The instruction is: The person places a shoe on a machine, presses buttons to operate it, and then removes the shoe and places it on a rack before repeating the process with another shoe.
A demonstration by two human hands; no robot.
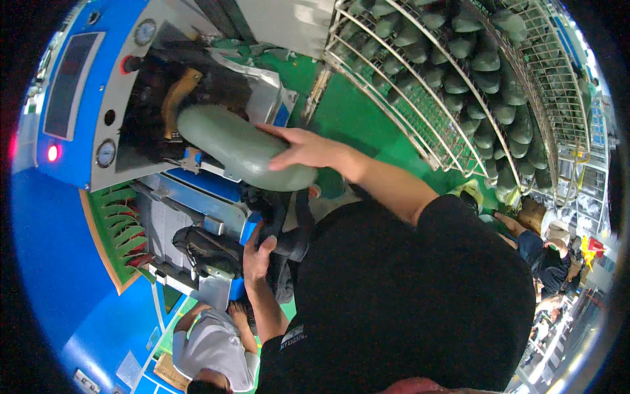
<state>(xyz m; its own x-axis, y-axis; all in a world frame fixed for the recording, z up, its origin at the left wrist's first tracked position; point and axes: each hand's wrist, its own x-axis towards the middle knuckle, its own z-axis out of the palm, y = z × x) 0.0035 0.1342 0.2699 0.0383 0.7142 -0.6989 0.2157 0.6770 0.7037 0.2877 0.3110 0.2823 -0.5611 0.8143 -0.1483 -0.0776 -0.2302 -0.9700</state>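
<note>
My right hand (310, 150) grips a smooth grey-green shoe last (231, 143) near one end, thumb and fingers spread over it. The last's far end is in front of the dark opening of a blue and grey machine (118, 128), beside a curved brown strip (179, 101). Lower down, my left hand (258, 256) is at the machine's front edge with thumb and forefinger apart. Dark material (261, 207) lies just beyond its fingers; whether the hand holds it cannot be told. A black item, perhaps a shoe upper (206, 248), rests on the machine's metal ledge near this hand.
A wire rack (423, 83) packed with similar lasts stands at the upper right. The machine carries gauges (145, 32), a red button (130, 64) and a lit red lamp (53, 153). A person in a light shirt (214, 340) is close at the lower left; another person (541, 261) is farther right.
</note>
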